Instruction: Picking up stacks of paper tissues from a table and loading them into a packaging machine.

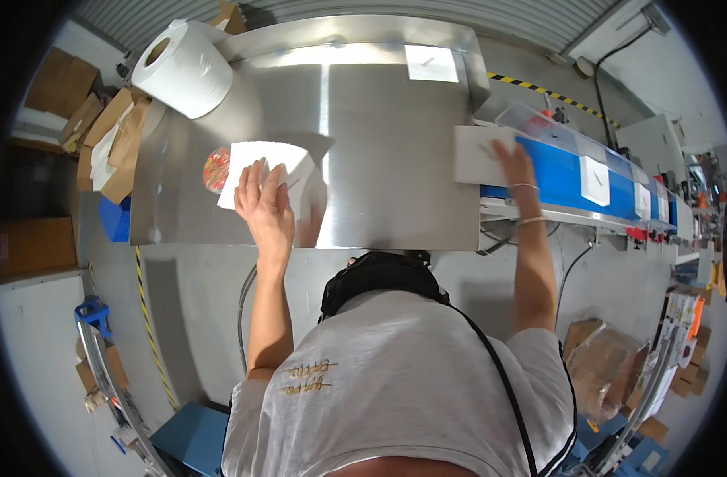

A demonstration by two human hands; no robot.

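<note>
My left hand [264, 211] rests with fingers stretched and slightly apart on a white, flat-topped piece [256, 153] on the steel table [395, 159]. I cannot tell whether that piece is a box or a stack of paper. A round, red-patterned thing [216, 169] shows at its left edge, partly covered. At the table's right edge, my right hand [515, 163], smeared by motion, is over a white flat packet [476, 155]. This packet spans the gap between the table and the blue conveyor belt [553, 165]. The right hand's fingers are too blurred to read.
Several white packets [594, 180] lie along the belt beneath a clear guard [530, 119]. Another white packet [431, 63] is at the table's back right. A large white roll [183, 69] stands at the back left, beside an open cardboard box [115, 147].
</note>
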